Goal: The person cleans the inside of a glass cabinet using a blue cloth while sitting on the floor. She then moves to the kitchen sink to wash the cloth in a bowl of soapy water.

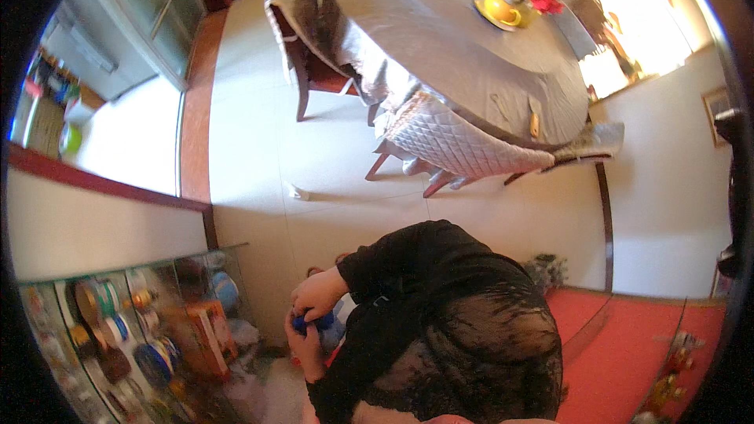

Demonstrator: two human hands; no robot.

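My left hand (306, 344) is wrapped around a small dark blue object (318, 323), its thumb and fingers on the near side. From above, my right hand (321, 294) bends its fingers down onto the same object. Its kind cannot be made out, as both hands cover much of it. Just right of the hands, a light blue and white thing (340, 319) shows partly behind my black sleeve (400, 265).
A glass cabinet (123, 274) with bottles and boxes stands at the left. Ahead are a dining table (424, 23) with a grey cloth and several chairs (300, 65). A white scrap (298, 192) lies on the floor. A red surface (618, 353) spreads at the right.
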